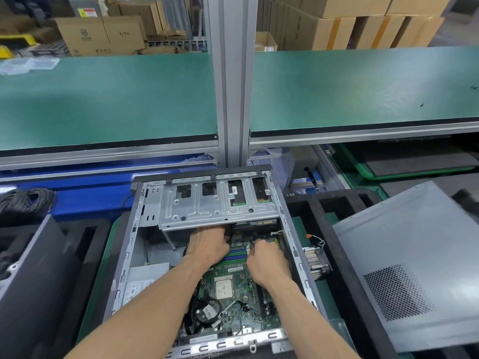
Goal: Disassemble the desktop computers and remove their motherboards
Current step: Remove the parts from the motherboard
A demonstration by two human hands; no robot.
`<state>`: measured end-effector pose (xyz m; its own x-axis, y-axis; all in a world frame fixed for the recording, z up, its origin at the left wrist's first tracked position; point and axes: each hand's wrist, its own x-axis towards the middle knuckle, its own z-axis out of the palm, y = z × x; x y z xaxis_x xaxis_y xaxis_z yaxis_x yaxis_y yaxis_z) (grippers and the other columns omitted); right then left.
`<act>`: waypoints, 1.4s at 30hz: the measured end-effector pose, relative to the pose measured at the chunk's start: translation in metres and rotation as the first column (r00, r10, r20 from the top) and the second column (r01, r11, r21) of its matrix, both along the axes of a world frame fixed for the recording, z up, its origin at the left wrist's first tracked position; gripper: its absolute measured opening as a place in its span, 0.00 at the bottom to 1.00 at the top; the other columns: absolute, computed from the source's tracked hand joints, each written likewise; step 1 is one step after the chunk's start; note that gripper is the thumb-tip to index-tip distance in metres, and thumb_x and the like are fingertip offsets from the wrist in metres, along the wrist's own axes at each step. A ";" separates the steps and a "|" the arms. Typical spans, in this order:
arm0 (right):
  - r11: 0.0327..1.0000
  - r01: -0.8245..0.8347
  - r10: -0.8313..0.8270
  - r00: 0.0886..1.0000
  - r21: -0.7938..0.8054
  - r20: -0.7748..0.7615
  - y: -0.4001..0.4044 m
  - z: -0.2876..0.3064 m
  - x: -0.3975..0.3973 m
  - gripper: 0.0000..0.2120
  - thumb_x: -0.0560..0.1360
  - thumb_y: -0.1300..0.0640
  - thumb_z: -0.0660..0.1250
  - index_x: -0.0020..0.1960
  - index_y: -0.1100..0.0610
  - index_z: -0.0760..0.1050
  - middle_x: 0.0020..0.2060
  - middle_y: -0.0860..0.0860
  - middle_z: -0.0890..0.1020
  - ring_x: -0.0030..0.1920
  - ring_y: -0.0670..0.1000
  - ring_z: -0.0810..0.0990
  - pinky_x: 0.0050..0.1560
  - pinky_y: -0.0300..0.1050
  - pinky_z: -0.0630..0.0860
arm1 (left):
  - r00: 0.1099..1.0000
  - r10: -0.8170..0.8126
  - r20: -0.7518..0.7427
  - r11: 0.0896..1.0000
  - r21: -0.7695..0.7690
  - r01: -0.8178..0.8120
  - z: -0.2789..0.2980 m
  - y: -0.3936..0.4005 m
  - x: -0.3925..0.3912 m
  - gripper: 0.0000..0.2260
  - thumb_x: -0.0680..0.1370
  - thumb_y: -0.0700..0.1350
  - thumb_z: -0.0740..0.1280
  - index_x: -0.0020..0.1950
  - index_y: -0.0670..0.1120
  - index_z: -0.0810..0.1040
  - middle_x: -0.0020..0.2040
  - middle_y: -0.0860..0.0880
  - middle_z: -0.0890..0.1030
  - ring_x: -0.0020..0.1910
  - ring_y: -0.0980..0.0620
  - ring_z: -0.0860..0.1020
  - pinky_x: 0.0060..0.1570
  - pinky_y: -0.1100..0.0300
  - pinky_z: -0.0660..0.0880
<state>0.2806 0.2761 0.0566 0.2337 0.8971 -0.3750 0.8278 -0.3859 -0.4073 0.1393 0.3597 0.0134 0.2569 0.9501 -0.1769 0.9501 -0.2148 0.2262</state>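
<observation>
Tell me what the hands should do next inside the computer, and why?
Probably pull free the cable the right hand seems to pinch, since the motherboard sits in the case with wires attached. The left hand reaches under the drive cage.

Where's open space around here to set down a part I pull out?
The green shelf either side of the grey post is mostly bare. The case is crowded: both hands, left and right, work under the drive cage.
</observation>
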 end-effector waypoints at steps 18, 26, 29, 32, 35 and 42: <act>0.999 0.039 -0.039 0.999 0.022 -0.003 0.002 -0.002 0.000 0.05 0.79 0.61 0.58 0.48 0.57 0.72 0.48 0.56 0.76 0.42 0.57 0.74 0.41 0.47 0.70 | 0.958 -0.205 -0.201 0.974 0.057 0.220 -0.008 0.006 0.009 0.08 0.79 0.38 0.60 0.52 0.49 0.76 0.38 0.51 0.72 0.37 0.45 0.72 0.39 0.55 0.69; 1.000 0.025 -0.025 1.000 0.017 -0.007 0.001 -0.002 0.000 0.03 0.79 0.60 0.58 0.47 0.57 0.70 0.48 0.55 0.74 0.42 0.57 0.74 0.41 0.47 0.69 | 0.950 -0.230 -0.210 0.973 -0.040 0.227 -0.011 0.006 0.017 0.06 0.79 0.40 0.60 0.44 0.50 0.70 0.42 0.52 0.73 0.38 0.49 0.74 0.37 0.55 0.71; 0.999 0.030 -0.030 1.000 0.011 -0.003 0.001 -0.002 0.000 0.03 0.78 0.60 0.58 0.48 0.56 0.70 0.51 0.57 0.77 0.42 0.57 0.73 0.41 0.47 0.69 | 0.959 -0.220 -0.176 0.975 -0.022 0.220 -0.013 0.006 0.016 0.07 0.79 0.40 0.60 0.43 0.49 0.67 0.42 0.51 0.75 0.37 0.48 0.74 0.37 0.55 0.71; 0.999 0.032 -0.032 0.999 0.009 0.005 0.001 -0.001 0.000 0.03 0.78 0.60 0.58 0.48 0.57 0.70 0.51 0.57 0.77 0.42 0.58 0.74 0.41 0.47 0.69 | 0.960 -0.225 -0.167 0.974 0.002 0.228 -0.014 0.004 0.016 0.06 0.78 0.40 0.61 0.43 0.49 0.67 0.41 0.49 0.75 0.35 0.47 0.73 0.36 0.55 0.70; 1.000 0.029 -0.029 0.999 0.007 0.014 0.001 -0.001 0.001 0.04 0.78 0.60 0.58 0.47 0.57 0.71 0.48 0.56 0.76 0.42 0.57 0.74 0.40 0.46 0.69 | 0.957 -0.233 -0.175 0.973 -0.035 0.230 -0.013 0.005 0.018 0.07 0.77 0.38 0.60 0.42 0.48 0.67 0.37 0.51 0.72 0.35 0.46 0.74 0.35 0.54 0.70; 1.000 0.030 -0.030 0.999 0.007 0.021 0.002 -0.003 0.000 0.03 0.78 0.60 0.58 0.47 0.57 0.71 0.45 0.55 0.73 0.40 0.58 0.73 0.40 0.46 0.68 | 0.955 -0.237 -0.181 0.972 -0.035 0.234 -0.011 0.003 0.019 0.08 0.77 0.38 0.60 0.40 0.48 0.66 0.34 0.52 0.69 0.35 0.46 0.74 0.35 0.54 0.69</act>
